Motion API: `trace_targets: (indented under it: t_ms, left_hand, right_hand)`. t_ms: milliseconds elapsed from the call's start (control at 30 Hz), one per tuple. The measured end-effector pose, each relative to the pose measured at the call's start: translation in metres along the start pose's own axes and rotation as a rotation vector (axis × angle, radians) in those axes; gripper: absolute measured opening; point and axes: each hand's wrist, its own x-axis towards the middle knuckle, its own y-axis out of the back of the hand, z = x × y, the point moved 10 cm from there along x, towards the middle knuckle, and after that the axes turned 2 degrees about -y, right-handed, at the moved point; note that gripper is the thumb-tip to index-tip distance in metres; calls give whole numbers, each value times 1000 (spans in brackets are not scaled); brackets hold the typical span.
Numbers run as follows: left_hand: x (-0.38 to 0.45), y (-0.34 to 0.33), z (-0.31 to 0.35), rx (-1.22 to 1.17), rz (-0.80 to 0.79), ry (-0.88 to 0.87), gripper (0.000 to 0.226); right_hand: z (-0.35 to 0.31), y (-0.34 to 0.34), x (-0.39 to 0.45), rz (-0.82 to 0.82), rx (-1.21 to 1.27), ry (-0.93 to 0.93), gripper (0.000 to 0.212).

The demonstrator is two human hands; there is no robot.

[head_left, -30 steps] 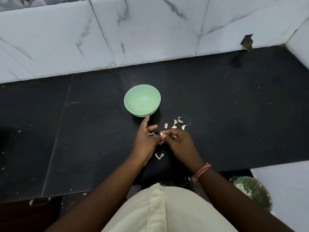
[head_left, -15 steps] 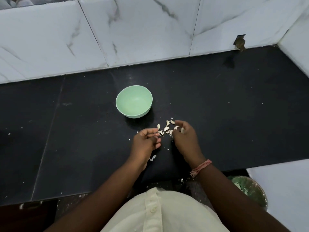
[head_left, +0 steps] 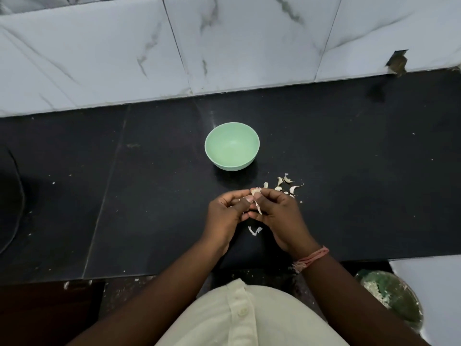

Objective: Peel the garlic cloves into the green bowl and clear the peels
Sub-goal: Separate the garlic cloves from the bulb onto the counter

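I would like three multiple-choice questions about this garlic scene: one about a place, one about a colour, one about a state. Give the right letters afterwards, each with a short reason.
1. Where do the loose garlic cloves lie, as the person sees it?
A. inside the bowl
B. on the counter, right of and nearer than the bowl
C. on the wall tiles

2. What colour is the counter?
A. black
B. white
C. red

3. What is in the green bowl?
A. water
B. peeled cloves
C. nothing visible

Answers:
1 B, the cloves lie on the dark surface near the right hand.
2 A, only the tiles behind are white.
3 C, its inside shows plain green, while both hands, the left hand too, pinch a clove.
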Motion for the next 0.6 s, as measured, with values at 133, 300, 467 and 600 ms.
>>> trace_targets:
  t_ms: [133, 300, 467, 600]
  left_hand:
    - [-2, 7, 2, -14, 17, -8, 13]
    - [-2, 8, -1, -94, 11, 8, 14]
    - [-3, 12, -3, -157, 46, 64, 10]
    - [-5, 19, -8, -193, 116, 110, 8]
  right_hand:
    - [6, -2, -3, 44, -51, 8, 12]
    - [3, -2, -3, 48, 22, -19, 5]
    - [-1, -1, -1, 50, -9, -33, 9]
    - [-9, -4, -5, 107, -133, 69, 10]
